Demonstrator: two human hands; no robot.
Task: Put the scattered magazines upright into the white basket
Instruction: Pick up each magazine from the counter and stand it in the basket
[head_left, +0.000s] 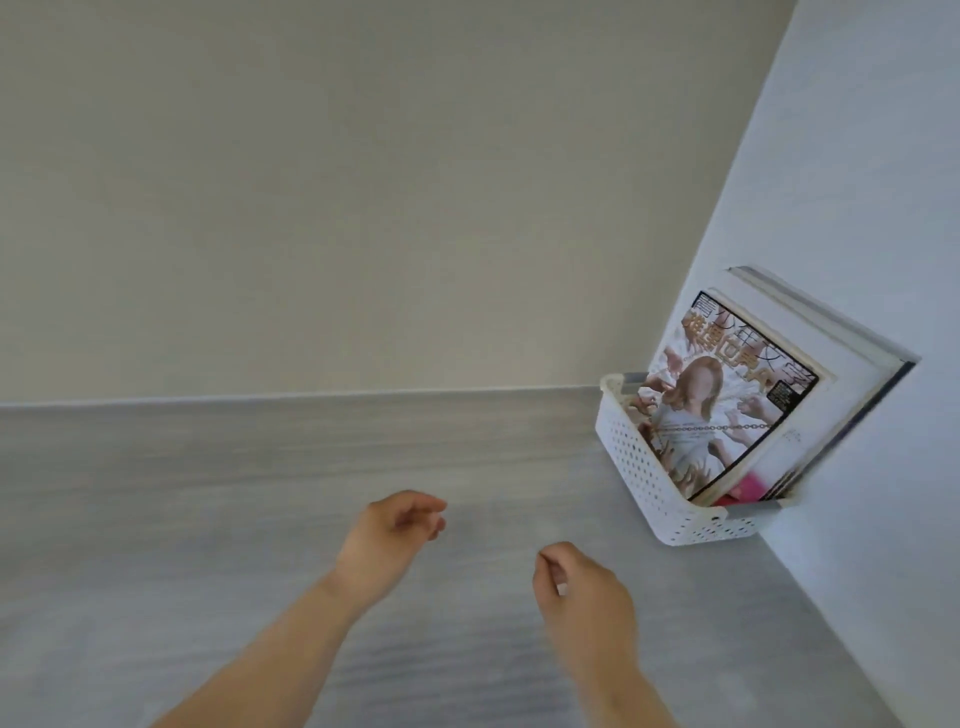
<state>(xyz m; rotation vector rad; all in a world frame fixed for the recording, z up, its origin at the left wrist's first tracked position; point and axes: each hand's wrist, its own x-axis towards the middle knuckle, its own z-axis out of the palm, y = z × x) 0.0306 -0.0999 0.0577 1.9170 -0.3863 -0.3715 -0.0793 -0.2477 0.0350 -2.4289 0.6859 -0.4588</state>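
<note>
White basket (644, 467), perforated, in the far right corner of the grey table (260, 467) against the wall: magazines (737, 395) stand upright inside, leaning rightward; front cover bears orange characters, illegible. Left hand (389, 540) and right hand (582, 587): loosely curled, holding nothing, above the table

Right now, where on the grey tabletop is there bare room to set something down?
The grey wood-grain tabletop is bare from the back wall to both hands, left hand, right hand. It is crowded only at the right corner, where the white perforated plastic basket holds upright magazines against the side wall.
</note>
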